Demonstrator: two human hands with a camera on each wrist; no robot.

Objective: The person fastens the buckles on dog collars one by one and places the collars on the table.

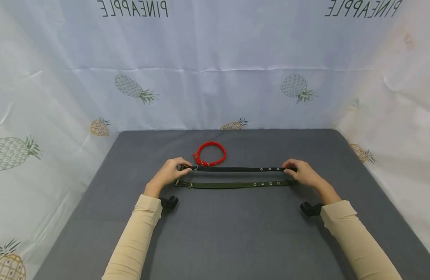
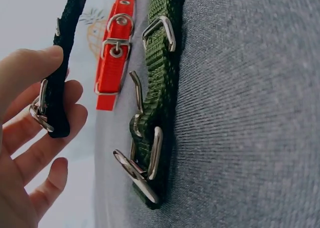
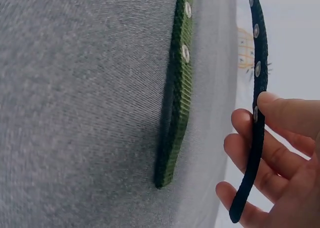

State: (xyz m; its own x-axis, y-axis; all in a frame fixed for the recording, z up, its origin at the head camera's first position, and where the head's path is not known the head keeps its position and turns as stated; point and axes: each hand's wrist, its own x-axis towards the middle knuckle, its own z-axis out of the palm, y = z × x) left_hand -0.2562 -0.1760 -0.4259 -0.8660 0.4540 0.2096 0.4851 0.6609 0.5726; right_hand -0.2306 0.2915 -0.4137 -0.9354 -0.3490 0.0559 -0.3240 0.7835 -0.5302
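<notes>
A black collar (image 1: pixel 232 169) is stretched straight between both hands, a little above the table. The left hand (image 1: pixel 172 170) pinches its buckle end; in the left wrist view the thumb presses the black strap (image 2: pixel 64 73) beside a metal ring. At the other end the right hand (image 1: pixel 301 172) pinches the tip near the eyelets, and the strap's end (image 3: pixel 245 193) hangs past the fingers. Nearer the person, a green collar (image 1: pixel 222 186) lies laid out straight, buckle to the left. Behind the black one is a red collar (image 1: pixel 222 148), fastened into a loop.
The grey table (image 1: pixel 236 233) carries the collars. A white curtain (image 1: pixel 215 97) printed with pineapples hangs along the back and sides. Dark wrist devices (image 1: pixel 170 202) sit under both cuffs.
</notes>
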